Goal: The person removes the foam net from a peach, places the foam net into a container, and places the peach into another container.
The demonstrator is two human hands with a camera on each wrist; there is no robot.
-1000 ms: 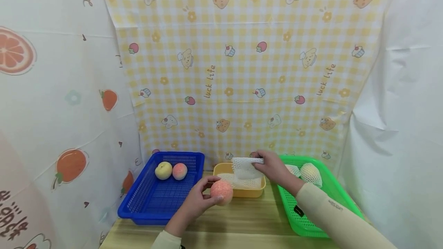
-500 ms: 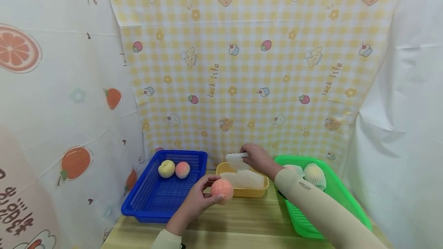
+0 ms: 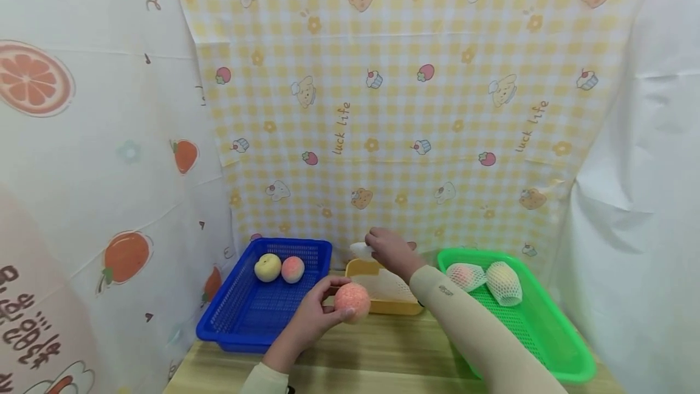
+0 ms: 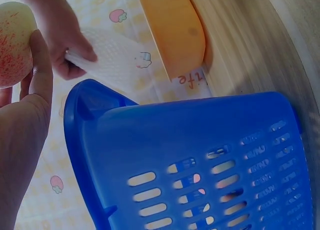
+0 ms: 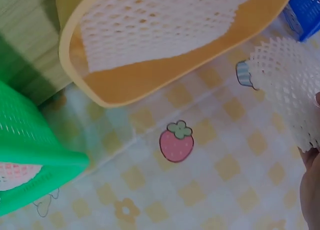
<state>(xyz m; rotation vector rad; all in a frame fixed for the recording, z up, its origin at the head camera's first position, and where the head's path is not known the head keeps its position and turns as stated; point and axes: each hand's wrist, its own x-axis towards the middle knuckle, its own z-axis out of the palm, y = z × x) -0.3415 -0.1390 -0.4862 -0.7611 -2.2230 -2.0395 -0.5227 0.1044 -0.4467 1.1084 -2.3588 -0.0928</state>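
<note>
My left hand holds a pink, speckled peach in front of the yellow box, between thumb and fingers. In the left wrist view, the same peach shows a pale yellow top with red specks. My right hand pinches a white foam fruit net above the back of the yellow box. The net hangs spread from the fingers in the right wrist view, its mesh plain to see. More white foam nets lie inside the box.
At left, a blue basket holds a yellow peach and a pink peach. The green basket at right contains two netted fruits, one pinkish and one yellowish. A patterned cloth hangs behind.
My right hand has moved left with the foam net, from the box's right side to above its back. The left hand keeps the peach in nearly the same place. The head view has shifted slightly.
</note>
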